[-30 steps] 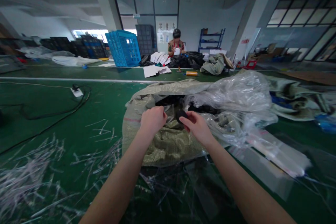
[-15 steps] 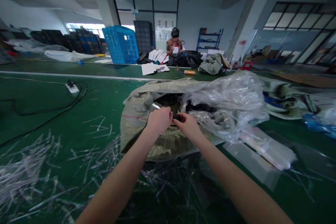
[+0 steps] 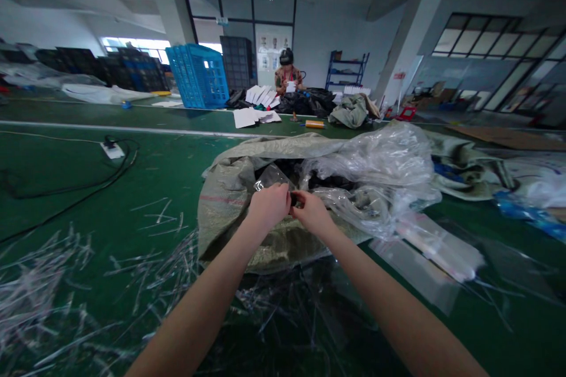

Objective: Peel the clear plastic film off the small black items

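Note:
My left hand [image 3: 270, 205] is closed, with a small clear plastic bag [image 3: 273, 175] sticking up beyond its knuckles. Beside it, my right hand [image 3: 311, 210] pinches a small black piece [image 3: 293, 199] between thumb and fingers. The two hands almost meet, and their fingers hide most of the piece, so its kind does not show. Both are over the open mouth of a woven sack [image 3: 225, 188], which has dark contents inside. A large crumpled clear plastic liner [image 3: 384, 156] spills from the sack's right side.
Flat clear bags [image 3: 442, 247] lie in a stack right of the sack. Plastic strips [image 3: 39, 294] litter the green table's left. A power strip [image 3: 112, 150] with black cables lies farther back. Across stand a blue crate [image 3: 198, 76] and a seated person [image 3: 289, 78] holding something white.
The clear plastic bag now stands up higher above my left hand. The black piece is less visible between my fingers. The whole view has shifted slightly, with the scene moving left.

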`<state>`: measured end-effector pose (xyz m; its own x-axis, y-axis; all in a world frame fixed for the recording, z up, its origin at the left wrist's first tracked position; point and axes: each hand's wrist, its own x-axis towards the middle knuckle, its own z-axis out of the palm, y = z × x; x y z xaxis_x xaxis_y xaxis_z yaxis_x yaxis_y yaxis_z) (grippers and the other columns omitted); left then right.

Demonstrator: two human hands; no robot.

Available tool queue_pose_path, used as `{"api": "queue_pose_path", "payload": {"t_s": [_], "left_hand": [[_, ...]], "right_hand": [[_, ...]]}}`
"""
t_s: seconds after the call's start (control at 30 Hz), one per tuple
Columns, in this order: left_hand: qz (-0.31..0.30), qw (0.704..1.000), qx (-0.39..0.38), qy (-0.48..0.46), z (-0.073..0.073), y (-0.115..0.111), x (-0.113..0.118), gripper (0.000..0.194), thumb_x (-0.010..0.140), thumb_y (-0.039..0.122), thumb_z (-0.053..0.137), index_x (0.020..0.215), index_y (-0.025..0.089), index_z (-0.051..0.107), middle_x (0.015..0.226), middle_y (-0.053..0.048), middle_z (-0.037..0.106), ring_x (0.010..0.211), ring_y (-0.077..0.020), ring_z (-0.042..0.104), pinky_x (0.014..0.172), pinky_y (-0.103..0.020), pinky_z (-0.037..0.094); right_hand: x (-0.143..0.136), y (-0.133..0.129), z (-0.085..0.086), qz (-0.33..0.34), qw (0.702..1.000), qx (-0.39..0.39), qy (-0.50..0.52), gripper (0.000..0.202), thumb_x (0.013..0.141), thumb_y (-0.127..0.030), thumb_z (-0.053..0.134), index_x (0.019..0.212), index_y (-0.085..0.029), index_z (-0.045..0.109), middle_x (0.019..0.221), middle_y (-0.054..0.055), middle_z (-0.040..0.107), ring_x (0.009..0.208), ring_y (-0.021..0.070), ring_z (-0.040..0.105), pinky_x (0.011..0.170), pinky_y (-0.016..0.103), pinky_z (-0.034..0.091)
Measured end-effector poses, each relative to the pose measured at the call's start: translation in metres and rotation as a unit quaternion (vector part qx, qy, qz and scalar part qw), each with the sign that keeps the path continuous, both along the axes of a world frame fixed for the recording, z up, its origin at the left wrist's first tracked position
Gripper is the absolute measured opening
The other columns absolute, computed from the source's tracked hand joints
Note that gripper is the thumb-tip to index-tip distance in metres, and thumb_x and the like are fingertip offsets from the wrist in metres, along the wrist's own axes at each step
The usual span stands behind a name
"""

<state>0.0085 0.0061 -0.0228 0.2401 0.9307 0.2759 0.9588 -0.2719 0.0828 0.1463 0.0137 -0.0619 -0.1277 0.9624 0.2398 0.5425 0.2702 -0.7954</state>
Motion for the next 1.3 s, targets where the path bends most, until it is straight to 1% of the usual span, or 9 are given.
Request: {"api": "queue_pose_path", "payload": {"t_s": [0.2,0.3,0.37,0.57,0.7,0.8,0.93,1.1,1.3], "left_hand": [[-0.011,1.000,-0.002,0.011,-0.001,0.001,-0.004,0.033,0.095,0.031,0.035,0.100,0.017,0.065,0.100,-0.013,0.070,0.087,-0.0273,0.069,0.073,-0.035,0.052],[-0.012,1.000,-0.026,-0.002,0.000,0.001,-0.003,0.034,0.095,0.033,0.035,0.099,0.018,0.065,0.099,-0.013,0.071,0.088,-0.0262,0.070,0.075,-0.035,0.052],[-0.010,0.999,-0.031,-0.020,0.000,0.001,-0.001,0.034,0.095,0.034,0.036,0.099,0.018,0.066,0.099,-0.012,0.072,0.087,-0.0243,0.069,0.075,-0.032,0.051],[-0.124,0.982,-0.015,-0.141,0.005,0.011,-0.017,0.036,0.091,0.047,0.049,0.082,0.018,0.068,0.076,-0.006,0.069,0.069,-0.0185,0.063,0.063,-0.027,0.044],[-0.182,0.941,0.077,-0.275,0.011,0.022,-0.036,0.026,0.086,0.042,0.059,0.084,0.018,0.068,0.079,-0.004,0.069,0.068,-0.0158,0.058,0.064,-0.027,0.043],[-0.239,0.912,0.056,-0.328,0.012,0.025,-0.041,0.020,0.085,0.036,0.063,0.091,0.019,0.071,0.089,-0.004,0.071,0.075,-0.0160,0.060,0.071,-0.027,0.045],[-0.275,0.885,-0.003,-0.375,0.013,0.021,-0.037,0.021,0.086,0.036,0.062,0.091,0.019,0.074,0.093,-0.004,0.074,0.086,-0.0187,0.065,0.079,-0.030,0.047],[-0.278,0.855,-0.004,-0.437,0.011,0.022,-0.033,0.017,0.081,0.033,0.068,0.089,0.020,0.075,0.096,-0.004,0.075,0.093,-0.0207,0.067,0.091,-0.034,0.048],[-0.246,0.790,-0.072,-0.557,0.006,0.022,-0.021,0.020,0.076,0.034,0.070,0.083,0.016,0.075,0.084,-0.005,0.075,0.078,-0.0191,0.067,0.077,-0.031,0.051]], "right_hand": [[0.000,-0.002,-0.007,-0.085,0.989,0.091,-0.073,0.026,0.080,-0.028,0.069,0.102,-0.014,0.070,0.101,0.013,0.067,0.099,0.0254,0.063,0.092,0.038,0.048],[-0.001,-0.002,-0.010,-0.156,0.967,0.176,-0.097,0.034,0.078,-0.029,0.071,0.109,-0.014,0.070,0.120,0.020,0.056,0.115,0.0318,0.053,0.101,0.047,0.041],[0.001,-0.001,-0.009,-0.162,0.966,0.186,-0.078,0.036,0.078,-0.025,0.070,0.113,-0.015,0.069,0.129,0.020,0.051,0.121,0.0330,0.050,0.101,0.048,0.041],[0.021,0.005,0.014,0.027,0.995,0.094,-0.003,0.036,0.075,-0.013,0.068,0.111,-0.016,0.067,0.110,0.010,0.064,0.082,0.0165,0.065,0.080,0.033,0.055],[0.039,0.002,0.038,0.142,0.985,0.096,-0.004,0.040,0.072,-0.012,0.072,0.111,-0.020,0.068,0.112,0.007,0.061,0.087,0.0162,0.066,0.083,0.033,0.056],[0.047,0.000,0.053,0.209,0.974,0.089,-0.008,0.041,0.072,-0.012,0.072,0.112,-0.022,0.068,0.109,0.006,0.060,0.093,0.0176,0.066,0.089,0.036,0.055],[0.049,0.001,0.062,0.215,0.974,0.074,-0.014,0.043,0.073,-0.013,0.072,0.114,-0.025,0.068,0.109,0.005,0.060,0.088,0.0171,0.066,0.087,0.038,0.056],[0.050,-0.001,0.067,0.200,0.976,0.084,-0.022,0.042,0.073,-0.014,0.074,0.113,-0.026,0.069,0.112,0.006,0.061,0.096,0.0204,0.064,0.087,0.039,0.055],[0.053,-0.004,0.081,0.234,0.972,-0.010,0.005,0.041,0.073,-0.018,0.073,0.113,-0.025,0.069,0.112,0.005,0.067,0.098,0.0213,0.065,0.087,0.040,0.054]]}}
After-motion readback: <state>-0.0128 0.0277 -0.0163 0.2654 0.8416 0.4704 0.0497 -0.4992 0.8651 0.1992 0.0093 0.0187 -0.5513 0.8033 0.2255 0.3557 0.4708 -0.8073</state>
